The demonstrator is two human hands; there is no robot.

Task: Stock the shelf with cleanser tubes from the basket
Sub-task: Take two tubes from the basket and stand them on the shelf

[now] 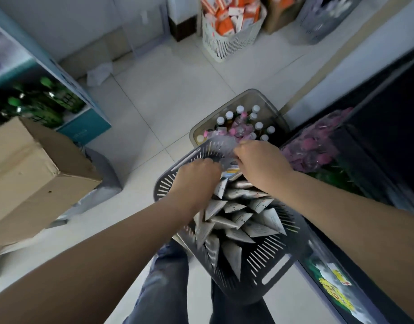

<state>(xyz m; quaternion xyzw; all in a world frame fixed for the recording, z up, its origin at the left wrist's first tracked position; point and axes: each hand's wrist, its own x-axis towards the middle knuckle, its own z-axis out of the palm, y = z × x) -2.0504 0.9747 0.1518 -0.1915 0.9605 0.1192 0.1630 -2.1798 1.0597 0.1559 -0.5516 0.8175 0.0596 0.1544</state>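
Note:
A dark grey slotted basket [269, 260] stands on the floor in front of my legs, packed with several white cleanser tubes [234, 220] standing crimped end up. Both hands reach into its far end. My left hand [196, 176] is curled down among the tubes at the far left. My right hand [262, 164] is curled over the tubes at the far rim, beside a tube with a blue and yellow label [233, 171]. The fingertips of both hands are hidden. The dark shelf [376, 141] runs along the right.
A clear bin [266, 99] of white-capped bottles stands just beyond the basket. Pink packets [318, 146] lie on the right shelf. A cardboard box [31, 174] sits at left below a shelf of green bottles [38, 101]. A white basket [229, 38] of orange boxes stands far back.

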